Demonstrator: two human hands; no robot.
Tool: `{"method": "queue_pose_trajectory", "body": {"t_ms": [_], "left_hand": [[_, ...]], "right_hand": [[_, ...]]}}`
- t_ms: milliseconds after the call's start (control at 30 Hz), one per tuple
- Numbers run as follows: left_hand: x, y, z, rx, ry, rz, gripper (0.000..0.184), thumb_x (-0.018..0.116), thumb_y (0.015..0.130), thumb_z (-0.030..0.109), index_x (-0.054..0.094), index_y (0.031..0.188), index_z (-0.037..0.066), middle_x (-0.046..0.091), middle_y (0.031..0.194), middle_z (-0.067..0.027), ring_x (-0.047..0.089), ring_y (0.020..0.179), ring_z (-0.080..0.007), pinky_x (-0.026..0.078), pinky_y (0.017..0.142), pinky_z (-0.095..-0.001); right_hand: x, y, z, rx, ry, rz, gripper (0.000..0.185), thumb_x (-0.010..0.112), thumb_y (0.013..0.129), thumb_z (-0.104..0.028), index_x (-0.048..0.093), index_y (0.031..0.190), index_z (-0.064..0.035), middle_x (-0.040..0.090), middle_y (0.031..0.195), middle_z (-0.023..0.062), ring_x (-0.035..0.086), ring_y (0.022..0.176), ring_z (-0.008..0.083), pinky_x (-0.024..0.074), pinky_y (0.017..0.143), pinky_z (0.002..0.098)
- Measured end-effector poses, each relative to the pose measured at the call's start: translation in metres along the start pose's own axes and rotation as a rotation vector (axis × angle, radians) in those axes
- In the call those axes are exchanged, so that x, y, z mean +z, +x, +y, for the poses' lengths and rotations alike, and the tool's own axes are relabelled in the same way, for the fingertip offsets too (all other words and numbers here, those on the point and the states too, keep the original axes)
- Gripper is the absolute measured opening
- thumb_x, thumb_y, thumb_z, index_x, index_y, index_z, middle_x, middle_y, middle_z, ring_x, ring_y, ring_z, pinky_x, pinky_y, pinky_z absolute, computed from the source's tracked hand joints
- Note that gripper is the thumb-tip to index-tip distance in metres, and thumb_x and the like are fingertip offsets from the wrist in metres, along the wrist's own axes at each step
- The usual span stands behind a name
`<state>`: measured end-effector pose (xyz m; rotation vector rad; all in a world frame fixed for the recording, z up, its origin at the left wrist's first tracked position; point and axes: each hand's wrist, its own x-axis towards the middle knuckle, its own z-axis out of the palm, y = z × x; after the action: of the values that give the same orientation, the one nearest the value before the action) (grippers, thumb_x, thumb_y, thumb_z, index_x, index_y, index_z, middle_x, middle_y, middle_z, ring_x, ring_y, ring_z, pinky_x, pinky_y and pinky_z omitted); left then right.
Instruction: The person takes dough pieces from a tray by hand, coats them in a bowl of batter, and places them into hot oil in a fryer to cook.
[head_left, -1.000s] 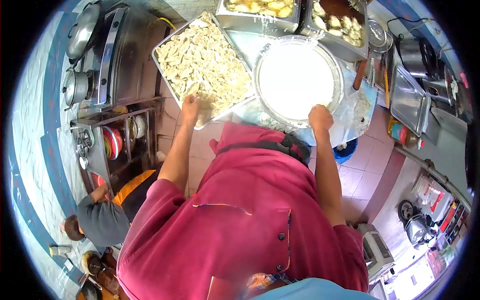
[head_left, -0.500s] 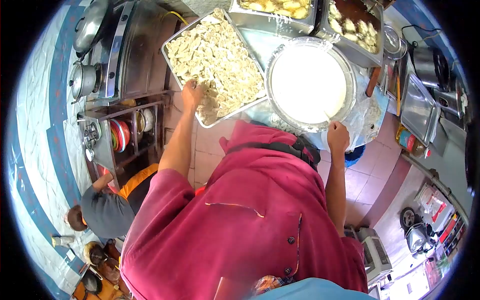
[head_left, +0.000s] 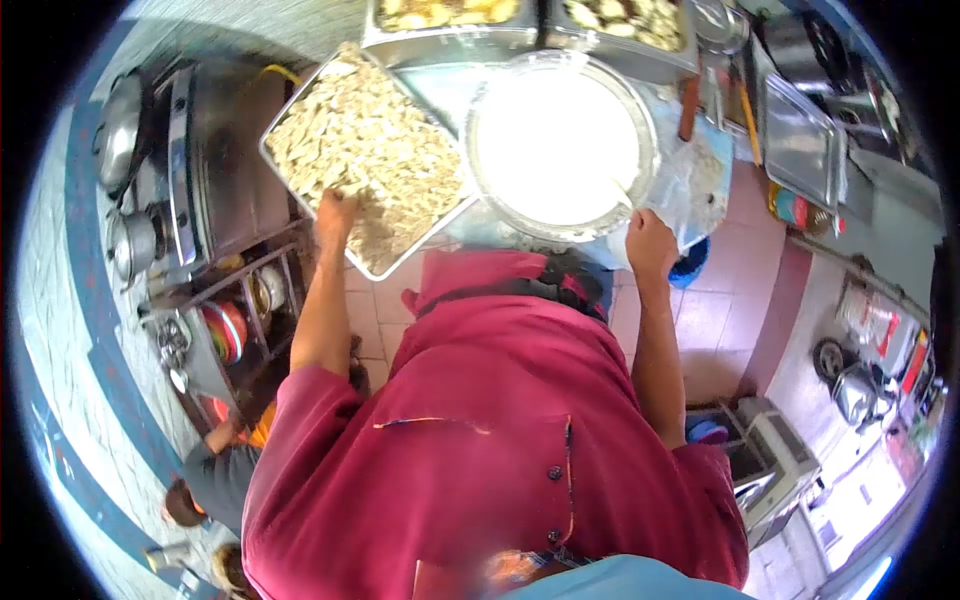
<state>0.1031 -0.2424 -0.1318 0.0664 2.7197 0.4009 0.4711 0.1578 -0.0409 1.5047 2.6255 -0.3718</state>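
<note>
My left hand is over the near left part of a metal tray heaped with pale, coated pieces. Its fingers are closed, and what they pinch is hidden. To the right of the tray stands a wide round bowl of white liquid. My right hand is closed just outside the bowl's near right rim. A thin pale strip runs from its fingertips over the rim towards the liquid; I cannot make out what it is.
Two metal containers of food stand behind the bowl. A brown handle and an empty metal tray are at the right. On the left are a stove, a pot and a shelf rack. A person is low at the left.
The whole view has shifted. My right hand has moved rightwards relative to the bowl, from its rim to just outside, and the thin strip now shows. My left hand remains at the tray's near left part.
</note>
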Motion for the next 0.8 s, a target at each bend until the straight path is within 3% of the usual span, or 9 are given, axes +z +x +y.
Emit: {"method": "queue_pose_trajectory", "body": {"t_ms": [167,333,467,567,600,700,733,767,800], "left_hand": [[0.030,0.042,-0.047,0.005,-0.143,0.032,0.045,0.073,0.071,0.026,0.059,0.104,0.000,0.067,0.089,-0.0179,0.064,0.082,-0.0296,0.049,0.074,-0.0380],[0.002,0.028,-0.023,-0.088,-0.315,-0.030,0.048,0.072,0.080,0.020,0.056,0.122,0.001,0.066,0.085,-0.0110,0.059,0.066,-0.0149,0.043,0.055,-0.0305],[-0.026,-0.014,0.032,-0.293,-0.888,-0.041,0.037,0.067,0.086,0.014,0.057,0.121,0.007,0.067,0.086,-0.0067,0.054,0.059,-0.0103,0.038,0.049,-0.0225],[-0.034,-0.042,0.080,-0.326,-1.155,-0.187,0.030,0.068,0.084,0.012,0.058,0.112,0.010,0.068,0.088,-0.0057,0.053,0.057,-0.0103,0.040,0.050,-0.0215],[-0.019,-0.035,0.075,-0.217,-1.171,-0.352,0.030,0.070,0.082,0.012,0.056,0.108,0.012,0.068,0.093,-0.0054,0.053,0.060,-0.0092,0.039,0.050,-0.0210],[0.001,-0.072,0.138,-0.119,-1.015,-0.530,0.054,0.074,0.080,0.015,0.049,0.127,0.007,0.066,0.085,-0.0022,0.051,0.062,-0.0070,0.039,0.055,-0.0206],[-0.003,-0.096,0.175,-0.089,-0.845,-0.548,0.055,0.074,0.080,0.014,0.048,0.128,0.006,0.066,0.086,-0.0036,0.053,0.064,-0.0081,0.040,0.055,-0.0221],[0.013,-0.106,0.193,0.002,-0.865,-0.588,0.049,0.073,0.079,0.008,0.053,0.123,0.003,0.060,0.069,0.0012,0.042,0.048,-0.0049,0.030,0.043,-0.0205],[0.034,-0.111,0.201,0.081,-0.849,-0.645,0.045,0.073,0.080,0.009,0.054,0.121,0.004,0.063,0.074,-0.0011,0.046,0.052,-0.0041,0.032,0.045,-0.0199]], "right_hand": [[0.003,0.003,0.001,0.010,-0.007,-0.004,0.026,0.051,0.093,-0.031,0.066,0.088,-0.0105,0.069,0.081,0.0188,0.067,0.077,0.0403,0.0521,0.069,0.0508],[0.026,-0.010,-0.023,-0.062,0.005,-0.130,0.025,0.052,0.092,-0.031,0.067,0.087,-0.0111,0.068,0.080,0.0189,0.066,0.078,0.0422,0.0521,0.073,0.0507],[0.027,-0.028,-0.051,-0.240,0.102,-0.127,0.021,0.054,0.089,-0.024,0.066,0.081,-0.0080,0.068,0.072,0.0179,0.068,0.070,0.0376,0.0531,0.067,0.0495],[0.028,-0.020,-0.040,-0.116,-0.002,-0.102,0.021,0.055,0.089,-0.023,0.066,0.080,-0.0081,0.068,0.072,0.0178,0.067,0.067,0.0381,0.0529,0.066,0.0496],[0.026,-0.017,-0.033,-0.074,-0.008,-0.059,0.021,0.055,0.089,-0.023,0.066,0.080,-0.0081,0.068,0.072,0.0180,0.067,0.067,0.0384,0.0528,0.066,0.0496],[0.018,-0.012,-0.018,0.015,0.003,0.005,0.023,0.055,0.090,-0.027,0.067,0.082,-0.0085,0.068,0.074,0.0190,0.067,0.071,0.0398,0.0527,0.068,0.0497],[0.014,-0.012,-0.016,0.023,0.023,-0.012,0.025,0.055,0.091,-0.030,0.067,0.084,-0.0089,0.068,0.076,0.0196,0.067,0.074,0.0406,0.0526,0.069,0.0496],[0.012,-0.012,-0.014,0.033,0.043,-0.026,0.027,0.055,0.091,-0.032,0.068,0.087,-0.0093,0.068,0.078,0.0202,0.067,0.076,0.0413,0.0526,0.070,0.0495],[0.013,-0.014,-0.013,0.035,0.075,-0.024,0.027,0.055,0.091,-0.032,0.068,0.087,-0.0092,0.068,0.079,0.0197,0.067,0.077,0.0410,0.0526,0.070,0.0493]]}}
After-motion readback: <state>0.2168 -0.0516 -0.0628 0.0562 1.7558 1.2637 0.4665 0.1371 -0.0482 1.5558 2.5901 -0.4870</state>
